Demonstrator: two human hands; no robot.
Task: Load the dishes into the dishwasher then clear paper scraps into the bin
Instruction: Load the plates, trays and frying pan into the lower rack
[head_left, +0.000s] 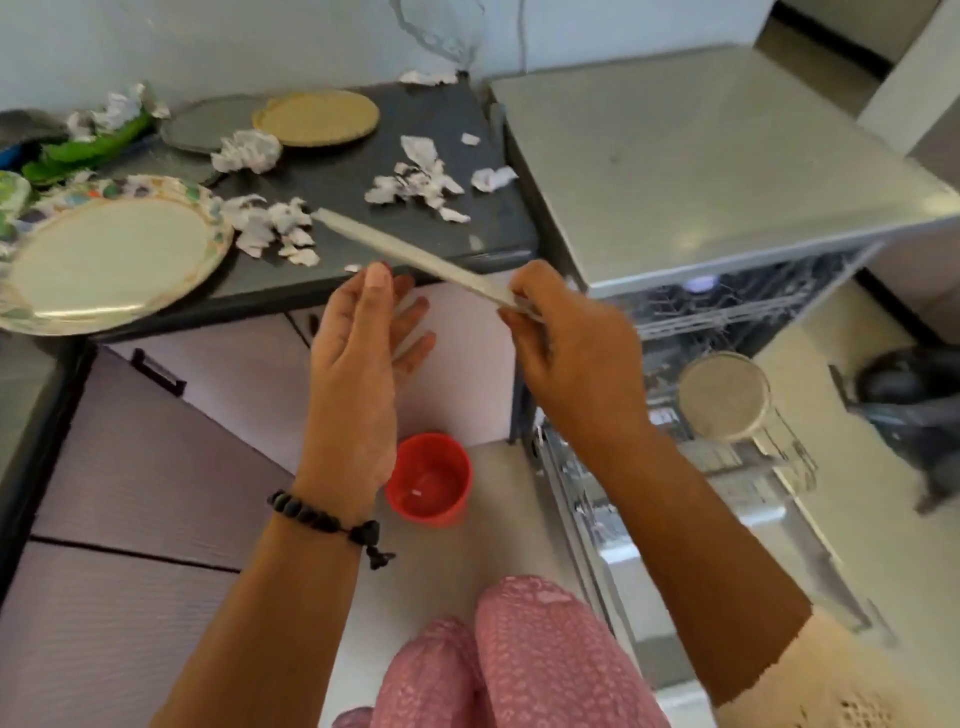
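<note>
My right hand (571, 353) grips one end of a thin grey dish (415, 254), seen edge-on and slanting up to the left over the counter's front edge. My left hand (358, 353) is held just left of it, fingers straight, holding nothing. On the dark counter (467, 114) lie a floral plate (109, 254), a tan plate (317, 117) overlapping a grey plate (208, 124), and several crumpled paper scraps (415, 184). The dishwasher (727, 171) stands open at the right with a beige plate (724, 395) upright in its lower rack. A red bin (428, 478) sits on the floor below my hands.
A green item (88, 145) and more paper lie at the counter's back left. Cabinet fronts with dark handles (156, 371) run beneath the counter. The dishwasher door (727, 545) hangs down at the right beside my leg. A dark object (914, 395) lies on the floor at the far right.
</note>
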